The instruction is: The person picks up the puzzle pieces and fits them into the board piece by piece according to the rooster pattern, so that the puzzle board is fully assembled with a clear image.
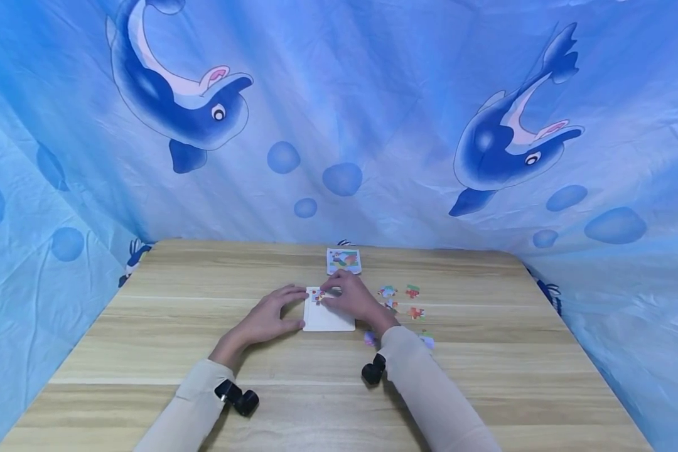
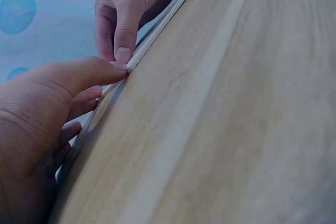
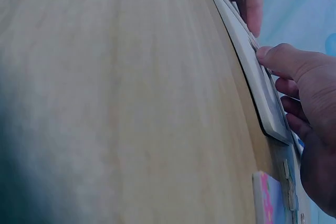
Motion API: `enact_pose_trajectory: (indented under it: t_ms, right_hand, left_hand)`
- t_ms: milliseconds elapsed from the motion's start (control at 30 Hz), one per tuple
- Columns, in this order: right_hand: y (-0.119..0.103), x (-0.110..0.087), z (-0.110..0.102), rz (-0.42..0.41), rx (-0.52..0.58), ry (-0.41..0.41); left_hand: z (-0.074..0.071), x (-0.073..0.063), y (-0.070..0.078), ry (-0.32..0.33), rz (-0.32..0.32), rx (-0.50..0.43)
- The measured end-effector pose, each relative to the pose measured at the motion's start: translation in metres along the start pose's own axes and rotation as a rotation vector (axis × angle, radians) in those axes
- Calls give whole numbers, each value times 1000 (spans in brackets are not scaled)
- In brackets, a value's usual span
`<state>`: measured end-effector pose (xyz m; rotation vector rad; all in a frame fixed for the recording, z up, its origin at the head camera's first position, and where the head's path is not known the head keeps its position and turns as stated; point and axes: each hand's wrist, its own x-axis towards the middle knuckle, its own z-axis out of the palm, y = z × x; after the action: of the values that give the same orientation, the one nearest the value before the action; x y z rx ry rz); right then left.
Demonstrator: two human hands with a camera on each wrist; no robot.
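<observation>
A white puzzle board [image 1: 330, 321] lies flat on the wooden table. At its far left corner is a small colourful puzzle piece [image 1: 316, 295]. My right hand [image 1: 347, 296] reaches over the board, thumb and bent index finger pinching the piece at its right side. My left hand [image 1: 268, 315] rests along the board's left edge, thumb at the near corner and fingertips by the far one. The left wrist view shows that thumb [image 2: 100, 71] touching the board's edge. In the right wrist view, the right thumb [image 3: 275, 56] is low over the board [image 3: 247, 61].
Several loose puzzle pieces [image 1: 415, 312] lie to the right of the board, some partly behind the right forearm. Beyond the board sits a picture card [image 1: 343, 258] with a colourful print. A blue dolphin-patterned curtain [image 1: 373, 125] hangs behind the table [image 1: 203, 276].
</observation>
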<state>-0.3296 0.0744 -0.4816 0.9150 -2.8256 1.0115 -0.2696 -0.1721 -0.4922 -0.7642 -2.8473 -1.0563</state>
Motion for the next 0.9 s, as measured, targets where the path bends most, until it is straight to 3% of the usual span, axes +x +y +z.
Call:
enact_pose_trajectory:
  t_ms: [300, 667, 900]
  right_hand:
    - [-6, 1, -1, -25, -15, -1]
    - [-3, 3, 2, -13, -12, -15]
    - [-1, 4, 0, 9, 21, -33]
  left_hand:
    - [-1, 0, 1, 7, 2, 2]
    - [-1, -1, 3, -9, -23, -5]
    - [1, 0, -1, 1, -3, 1]
